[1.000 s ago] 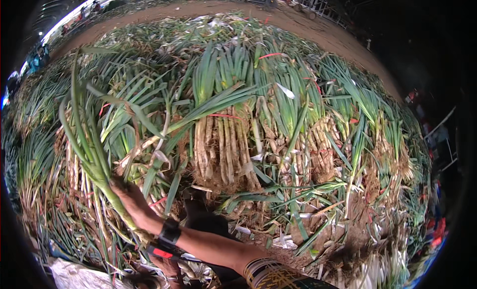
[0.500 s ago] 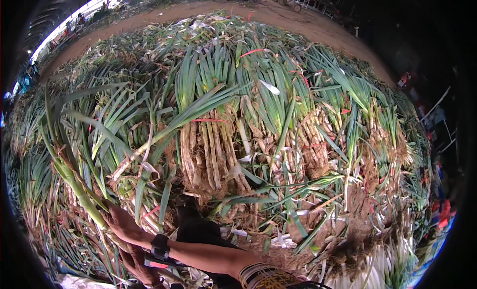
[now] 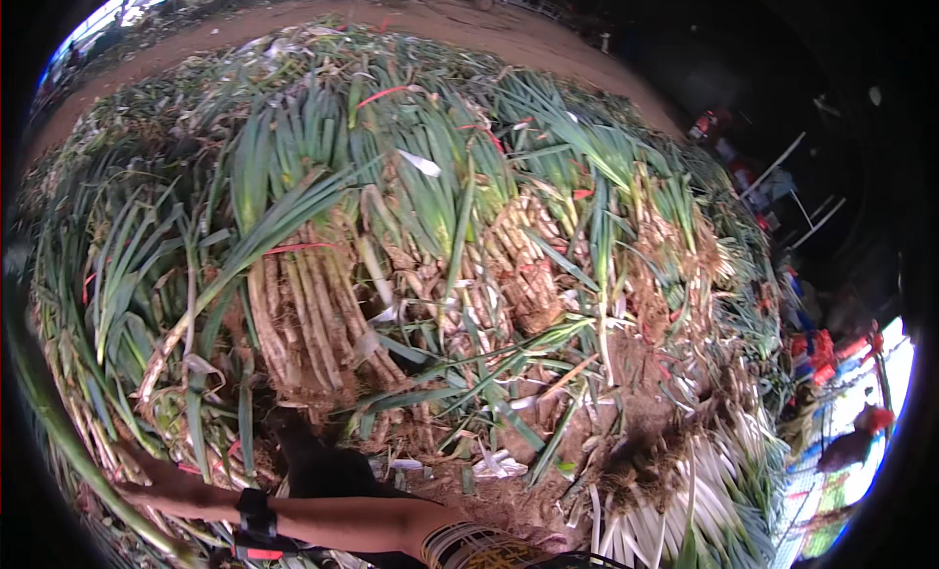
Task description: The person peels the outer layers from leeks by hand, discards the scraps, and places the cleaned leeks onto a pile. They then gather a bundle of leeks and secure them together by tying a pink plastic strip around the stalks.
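My right hand [image 3: 168, 488] reaches to the lower left with a dark band [image 3: 256, 513] at the wrist. Its fingers look spread and slightly blurred, close to a long green onion [image 3: 76, 461]. That onion curves down the left rim, and its lower end lies below the hand. My left hand cannot be made out. Ahead lies a bundle of green onions [image 3: 308, 305] with brown-skinned stalks and a red tie [image 3: 298, 247] around it. More unpeeled green onions [image 3: 523, 251] lie to its right.
Peeled white green onions [image 3: 665, 520] lie at the lower right, roots toward the middle. Scraps and loose leaves cover the brown soil [image 3: 641, 378]. My dark-clothed leg [image 3: 318, 461] is near the lower middle. A dirt path [image 3: 469, 26] runs behind the heap. Red things [image 3: 817, 354] stand at right.
The view has swung right, so the heap appears shifted left. My right hand appears farther left and lower, its fingers looking looser beside the onion. The lower hand has dropped from sight.
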`<control>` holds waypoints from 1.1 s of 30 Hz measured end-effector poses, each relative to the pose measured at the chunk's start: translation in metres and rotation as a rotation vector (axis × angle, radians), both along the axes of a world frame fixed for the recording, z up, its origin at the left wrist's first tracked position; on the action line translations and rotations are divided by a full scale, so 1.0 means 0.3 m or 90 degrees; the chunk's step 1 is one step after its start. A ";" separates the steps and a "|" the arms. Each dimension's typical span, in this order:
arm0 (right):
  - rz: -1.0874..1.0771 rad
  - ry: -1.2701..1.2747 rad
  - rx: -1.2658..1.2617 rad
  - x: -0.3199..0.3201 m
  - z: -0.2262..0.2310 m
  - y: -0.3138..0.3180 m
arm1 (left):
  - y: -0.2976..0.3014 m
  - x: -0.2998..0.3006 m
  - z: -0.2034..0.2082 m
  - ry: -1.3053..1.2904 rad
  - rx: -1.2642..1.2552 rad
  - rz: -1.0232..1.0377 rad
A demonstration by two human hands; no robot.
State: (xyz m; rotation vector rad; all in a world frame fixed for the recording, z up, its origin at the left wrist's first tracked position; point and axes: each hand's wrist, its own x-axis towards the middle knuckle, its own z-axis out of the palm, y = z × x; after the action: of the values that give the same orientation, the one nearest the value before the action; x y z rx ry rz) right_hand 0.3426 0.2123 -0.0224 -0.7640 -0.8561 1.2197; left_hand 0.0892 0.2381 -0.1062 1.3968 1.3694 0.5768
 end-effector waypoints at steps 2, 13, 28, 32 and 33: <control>-0.128 0.112 0.012 0.102 -0.090 -0.061 | -0.002 0.240 -0.109 -0.019 -0.020 -0.135; -0.505 0.099 -0.090 0.128 -0.165 0.076 | 0.889 0.106 -0.837 -0.034 0.089 -0.369; -0.452 -0.035 -0.014 0.032 -0.137 0.008 | -0.239 0.711 0.289 0.140 0.326 -0.415; -0.082 0.412 -0.060 0.232 0.028 -0.197 | -0.236 0.560 0.285 -0.233 0.071 -0.206; -0.106 0.348 -0.060 0.254 0.054 -0.204 | -0.245 0.584 0.310 -0.286 0.068 -0.204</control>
State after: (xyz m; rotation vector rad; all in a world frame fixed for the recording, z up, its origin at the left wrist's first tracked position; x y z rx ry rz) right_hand 0.4188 0.1512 -0.0061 -0.5230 -0.2836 1.2413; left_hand 0.2645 0.1645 -0.0133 1.4286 0.7508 0.7040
